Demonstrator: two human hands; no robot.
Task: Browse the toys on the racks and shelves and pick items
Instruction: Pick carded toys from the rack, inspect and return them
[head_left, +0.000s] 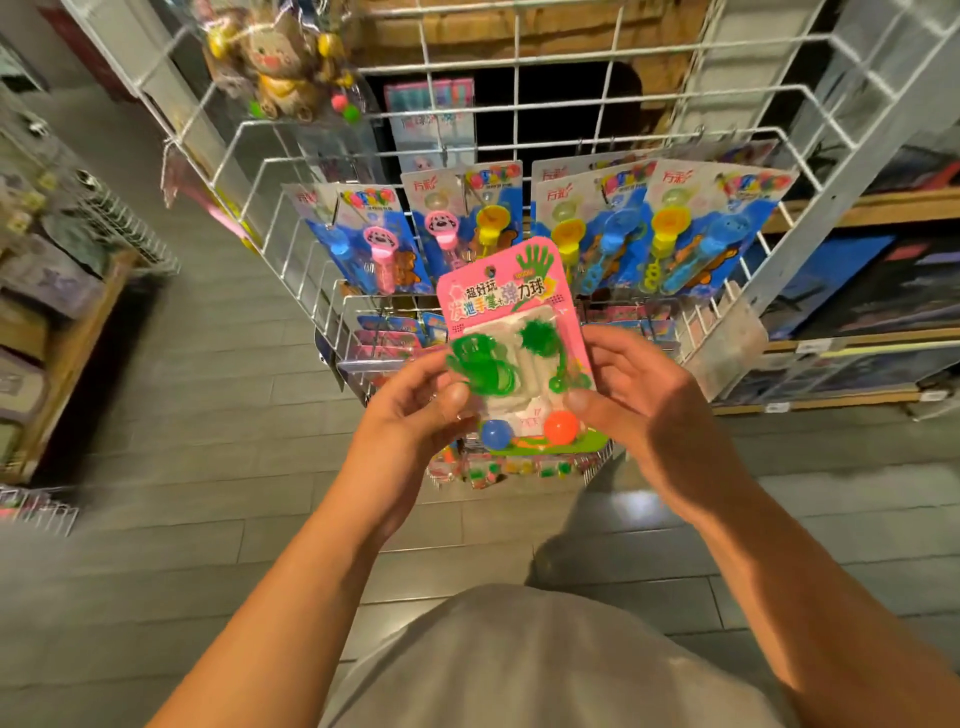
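Observation:
A pink blister-card toy pack (511, 306) with green sticky hands and a blue and an orange ball is held up in front of the white wire rack (519, 124). My left hand (410, 410) pinches its left edge, thumb on the front. My right hand (639, 395) grips its right edge, thumb pressed near the orange ball. Behind the pack, several blue bubble-wand cards (670, 228) hang in a row on the rack.
A bagged cat figure (283, 62) hangs at the rack's top left. More small packs (395, 332) fill the rack's lower tiers. Wooden shelves with boxed goods stand at the left (67, 322) and right (857, 343). Grey plank floor lies around the rack.

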